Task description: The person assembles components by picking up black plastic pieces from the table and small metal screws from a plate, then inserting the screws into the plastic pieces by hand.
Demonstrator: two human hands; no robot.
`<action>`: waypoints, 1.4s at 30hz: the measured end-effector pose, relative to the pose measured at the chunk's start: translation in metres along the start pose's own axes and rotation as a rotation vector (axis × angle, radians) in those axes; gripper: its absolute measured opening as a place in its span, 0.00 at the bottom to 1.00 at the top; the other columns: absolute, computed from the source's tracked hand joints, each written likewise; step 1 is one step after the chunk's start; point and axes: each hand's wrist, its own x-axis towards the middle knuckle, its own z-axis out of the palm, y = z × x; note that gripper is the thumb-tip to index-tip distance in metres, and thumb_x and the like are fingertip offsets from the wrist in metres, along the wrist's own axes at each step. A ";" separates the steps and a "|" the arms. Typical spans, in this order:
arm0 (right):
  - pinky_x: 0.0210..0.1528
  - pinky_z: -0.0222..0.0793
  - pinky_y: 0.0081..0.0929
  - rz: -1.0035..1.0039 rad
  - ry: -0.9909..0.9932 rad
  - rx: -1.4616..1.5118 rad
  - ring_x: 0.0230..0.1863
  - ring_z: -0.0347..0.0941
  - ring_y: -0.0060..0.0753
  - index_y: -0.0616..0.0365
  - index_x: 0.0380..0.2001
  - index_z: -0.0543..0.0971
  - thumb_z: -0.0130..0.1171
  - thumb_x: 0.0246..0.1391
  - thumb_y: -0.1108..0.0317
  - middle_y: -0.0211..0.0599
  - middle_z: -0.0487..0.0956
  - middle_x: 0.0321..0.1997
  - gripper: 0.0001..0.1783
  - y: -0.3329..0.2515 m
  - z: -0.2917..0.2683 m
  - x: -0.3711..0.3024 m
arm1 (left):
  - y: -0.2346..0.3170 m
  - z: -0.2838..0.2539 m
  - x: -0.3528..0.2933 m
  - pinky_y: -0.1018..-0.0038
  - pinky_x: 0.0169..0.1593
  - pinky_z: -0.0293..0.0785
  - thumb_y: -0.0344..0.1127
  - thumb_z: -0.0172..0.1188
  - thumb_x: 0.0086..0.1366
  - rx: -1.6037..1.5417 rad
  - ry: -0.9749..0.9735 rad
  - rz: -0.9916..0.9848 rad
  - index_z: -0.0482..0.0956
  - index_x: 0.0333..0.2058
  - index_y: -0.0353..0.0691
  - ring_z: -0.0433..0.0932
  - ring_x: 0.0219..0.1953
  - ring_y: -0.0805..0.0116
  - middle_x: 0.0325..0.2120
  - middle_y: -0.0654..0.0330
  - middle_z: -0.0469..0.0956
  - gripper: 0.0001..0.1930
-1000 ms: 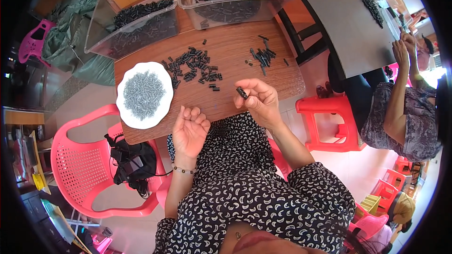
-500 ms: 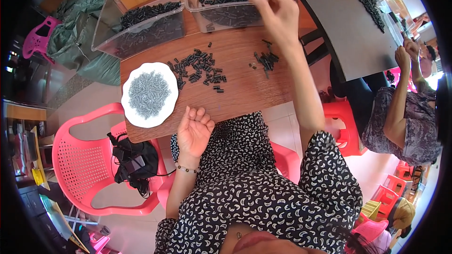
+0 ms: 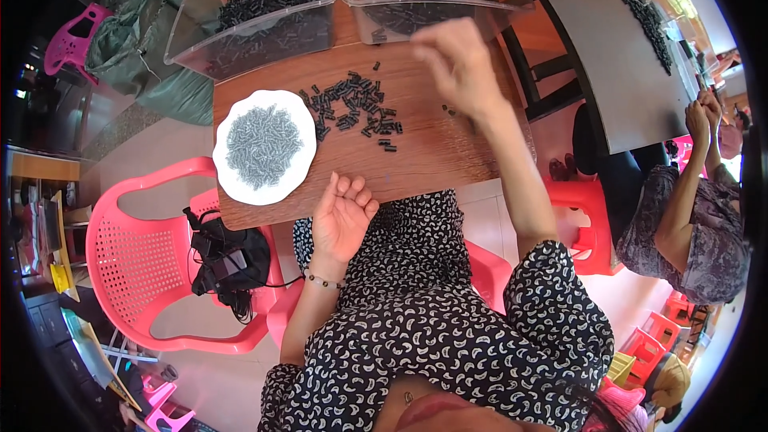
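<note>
My left hand (image 3: 342,220) rests palm up at the table's near edge, thumb stretched out and fingers loosely curled, the palm bare. Above the right side of the table is my right hand (image 3: 460,68), its fingers smeared by motion; whether it holds anything is unclear. Beyond it stands a clear plastic bin (image 3: 416,12) partly filled with small black cylindrical pieces. A loose pile of such pieces (image 3: 356,104) lies mid-table. To its left, a white scalloped plate (image 3: 300,172) holds many small clear pieces. Beneath my right forearm, a few dark bits (image 3: 448,110) are partly hidden.
A second clear bin (image 3: 276,44) of black pieces stands at the far left of the brown table (image 3: 416,164). A pink chair (image 3: 132,248) with a black bag (image 3: 232,268) is on the left. At the right, another person (image 3: 680,216) sits by a grey table (image 3: 600,72).
The view has shifted slightly. My right hand has come down and nearer from the right bin's edge. The small black pile at the right is now mostly hidden behind my hand and forearm.
</note>
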 end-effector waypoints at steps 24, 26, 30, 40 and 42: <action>0.50 0.64 0.28 0.374 -0.336 0.637 0.45 0.69 0.32 0.58 0.37 0.81 0.61 0.52 0.71 0.34 0.78 0.41 0.08 -0.060 0.010 -0.077 | -0.021 0.016 -0.003 0.77 0.40 0.69 0.36 0.52 0.70 0.500 0.048 0.213 0.70 0.49 0.41 0.70 0.34 0.77 0.37 0.65 0.72 0.12; 0.50 0.63 0.28 0.396 -0.334 0.688 0.46 0.69 0.31 0.58 0.37 0.81 0.60 0.54 0.70 0.34 0.79 0.41 0.07 -0.068 0.007 -0.081 | -0.023 0.019 -0.003 0.80 0.39 0.69 0.35 0.53 0.69 0.486 0.031 0.202 0.69 0.50 0.40 0.70 0.34 0.78 0.37 0.64 0.72 0.14; 0.50 0.63 0.29 0.404 -0.337 0.759 0.44 0.70 0.31 0.59 0.35 0.82 0.60 0.55 0.68 0.33 0.79 0.39 0.07 -0.078 0.006 -0.089 | -0.030 0.025 -0.003 0.83 0.40 0.69 0.32 0.57 0.66 0.762 0.010 0.404 0.68 0.53 0.37 0.70 0.35 0.79 0.38 0.64 0.73 0.18; 0.46 0.64 0.30 0.351 -0.431 0.727 0.40 0.69 0.32 0.59 0.34 0.81 0.63 0.52 0.65 0.32 0.79 0.36 0.09 -0.096 0.017 -0.095 | -0.028 0.011 -0.009 0.83 0.41 0.70 0.29 0.59 0.64 0.886 0.073 0.560 0.78 0.43 0.34 0.72 0.36 0.78 0.35 0.65 0.74 0.09; 0.46 0.65 0.31 0.333 -0.448 0.686 0.41 0.69 0.33 0.58 0.33 0.81 0.64 0.51 0.66 0.32 0.79 0.36 0.09 -0.097 0.019 -0.094 | -0.028 0.006 -0.010 0.82 0.41 0.71 0.31 0.59 0.65 0.905 0.072 0.567 0.77 0.43 0.34 0.73 0.36 0.78 0.36 0.65 0.75 0.10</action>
